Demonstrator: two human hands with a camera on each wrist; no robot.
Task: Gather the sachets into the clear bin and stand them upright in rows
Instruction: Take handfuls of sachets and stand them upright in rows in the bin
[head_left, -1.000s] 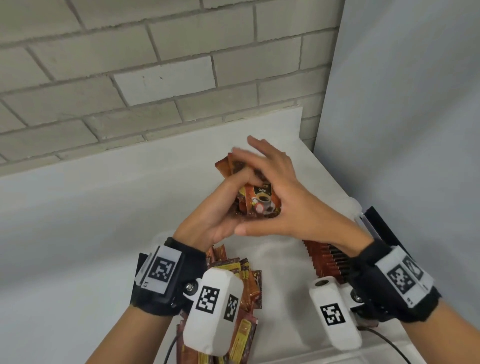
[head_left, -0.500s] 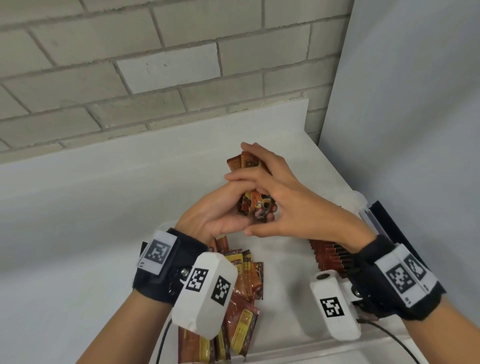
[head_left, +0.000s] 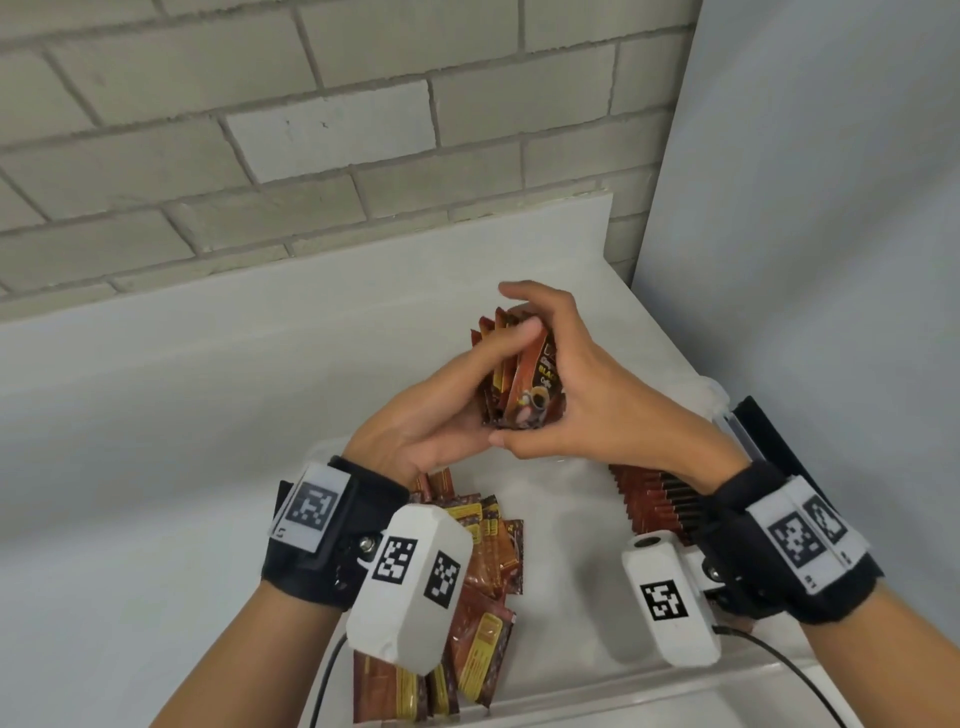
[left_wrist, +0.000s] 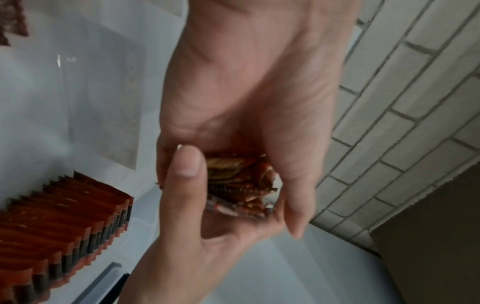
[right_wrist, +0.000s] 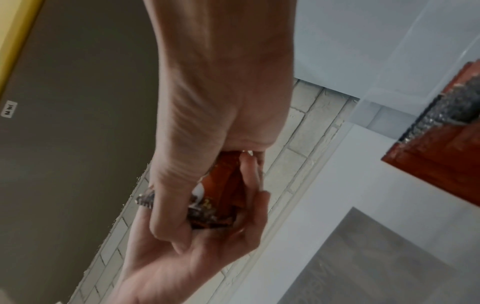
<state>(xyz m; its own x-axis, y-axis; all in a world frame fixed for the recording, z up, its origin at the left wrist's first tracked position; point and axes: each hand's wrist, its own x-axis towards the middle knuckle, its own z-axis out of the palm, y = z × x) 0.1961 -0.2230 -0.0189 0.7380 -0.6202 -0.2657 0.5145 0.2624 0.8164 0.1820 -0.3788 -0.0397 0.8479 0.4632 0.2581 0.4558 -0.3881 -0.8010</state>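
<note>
Both hands hold one bundle of brown coffee sachets (head_left: 524, 384) in the air above the clear bin (head_left: 597, 693). My left hand (head_left: 493, 364) cups the bundle from the left with its thumb across the front. My right hand (head_left: 566, 374) grips it from the right, fingers curled over the top and thumb under the bottom edge. The left wrist view shows the bundle (left_wrist: 239, 181) edge-on between the two palms, and the right wrist view shows the bundle (right_wrist: 221, 185) too. A row of upright sachets (head_left: 654, 499) stands at the bin's right. Loose sachets (head_left: 488, 561) lie in a heap at its left.
The bin sits on a white table (head_left: 156, 415) against a brick wall (head_left: 311, 130), with a grey panel (head_left: 831, 260) on the right. A black object (head_left: 769, 441) lies beyond the bin's right wall. The bin floor (head_left: 566, 519) between heap and row is bare.
The bundle has turned more upright between the hands. My right fingers have moved from lying across its front to curling over its top edge. The hands have stayed above the bin.
</note>
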